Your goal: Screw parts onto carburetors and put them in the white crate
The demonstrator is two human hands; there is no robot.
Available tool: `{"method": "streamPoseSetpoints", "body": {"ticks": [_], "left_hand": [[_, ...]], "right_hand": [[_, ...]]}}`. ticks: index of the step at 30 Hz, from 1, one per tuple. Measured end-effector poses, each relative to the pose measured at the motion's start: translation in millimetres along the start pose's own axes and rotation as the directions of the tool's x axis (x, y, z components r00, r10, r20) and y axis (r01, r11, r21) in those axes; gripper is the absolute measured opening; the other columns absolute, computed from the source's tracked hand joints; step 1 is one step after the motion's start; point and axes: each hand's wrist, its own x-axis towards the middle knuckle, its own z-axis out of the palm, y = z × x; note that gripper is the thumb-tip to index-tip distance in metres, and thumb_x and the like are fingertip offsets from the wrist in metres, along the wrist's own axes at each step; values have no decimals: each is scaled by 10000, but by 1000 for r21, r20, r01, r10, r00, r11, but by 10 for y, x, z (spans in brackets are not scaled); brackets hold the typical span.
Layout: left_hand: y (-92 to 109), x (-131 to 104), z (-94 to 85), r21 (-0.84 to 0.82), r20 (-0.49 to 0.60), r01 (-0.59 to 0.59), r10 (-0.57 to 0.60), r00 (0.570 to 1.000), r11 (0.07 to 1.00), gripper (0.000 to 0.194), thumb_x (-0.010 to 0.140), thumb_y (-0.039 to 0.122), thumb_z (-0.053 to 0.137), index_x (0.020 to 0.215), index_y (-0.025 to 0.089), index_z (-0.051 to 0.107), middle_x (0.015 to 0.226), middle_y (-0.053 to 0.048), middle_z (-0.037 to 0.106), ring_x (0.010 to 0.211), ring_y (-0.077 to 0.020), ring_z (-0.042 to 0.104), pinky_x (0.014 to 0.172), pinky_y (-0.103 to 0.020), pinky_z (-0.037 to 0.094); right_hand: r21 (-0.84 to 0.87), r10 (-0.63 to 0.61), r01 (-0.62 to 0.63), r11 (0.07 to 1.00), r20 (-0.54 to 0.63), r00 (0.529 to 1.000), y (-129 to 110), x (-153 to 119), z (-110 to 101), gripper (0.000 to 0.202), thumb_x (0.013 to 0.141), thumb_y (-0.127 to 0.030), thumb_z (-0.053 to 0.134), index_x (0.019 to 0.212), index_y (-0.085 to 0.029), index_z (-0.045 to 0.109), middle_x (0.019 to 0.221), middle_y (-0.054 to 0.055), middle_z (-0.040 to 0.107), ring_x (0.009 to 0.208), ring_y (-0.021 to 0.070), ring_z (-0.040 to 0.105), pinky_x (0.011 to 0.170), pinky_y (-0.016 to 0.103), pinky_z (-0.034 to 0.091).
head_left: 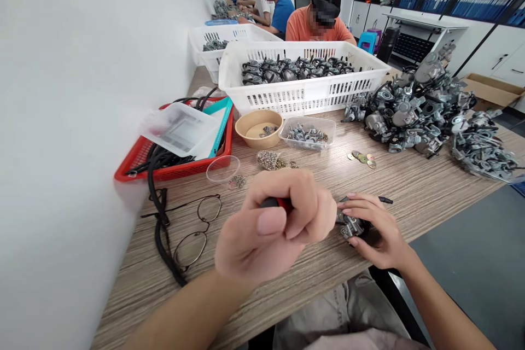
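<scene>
My left hand (274,224) is raised close to the camera, its fingers wrapped round a screwdriver-like tool whose black-and-red handle (279,204) shows; the rest of the tool is hidden by the fist. Lower right, my right hand (375,227) grips a small silver carburetor (350,227) against the table near its front edge, fingers over the top and thumb at the near side. A black tube end (385,200) sticks out beyond those fingers. Behind my left fist are a small cup of screws (267,160) and loose brass-coloured bits (280,164).
Behind stand a white basket (283,99) of carburetors, a tan bowl (258,139) and a clear tray (307,145) of metal parts. Round discs (362,158) lie before a carburetor pile (414,109). Left are a red basket (172,175) and glasses (191,249). Several people sit beyond.
</scene>
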Motion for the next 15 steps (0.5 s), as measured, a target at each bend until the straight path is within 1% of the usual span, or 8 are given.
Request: {"method": "streamPoseSetpoints", "body": {"ticks": [4,8,13,15], "left_hand": [[44,12,35,-17,-18,-4,4,1000,1000,680,965,570,724,553,174,355,460,62,362,457,-78,345,501,-267,294],[74,15,50,-3,-25,46,-46,999,999,718,946,634,718,536,169,357,444,60,358,456,-78,347,511,-269,313],[4,3,17,0,-15,-31,31,999,1000,645,941,486,776,565,177,354,481,63,384,469,-82,365,514,-259,322],[-14,5,6,5,-2,-30,30,1000,1000,650,936,481,788,560,175,354,477,64,383,466,-80,371,513,-253,323]], "right_hand": [[-14,-5,5,1000,5,1000,0,9,-7,408,993,-298,681,1384,-202,612,1234,141,799,1289,328,707,1061,530,589],[-19,-1,1,1000,12,1000,-3,11,-12,419,992,-302,677,1395,-213,606,1238,140,799,1280,335,716,1052,543,597],[-13,-1,1,1000,7,1000,-3,12,-12,419,984,-294,682,1388,-208,611,1232,141,801,1285,333,712,1061,535,592],[-11,1,-1,1000,2,1000,-3,13,-12,421,978,-289,687,1386,-210,616,1222,141,804,1285,335,713,1059,529,593]]}}
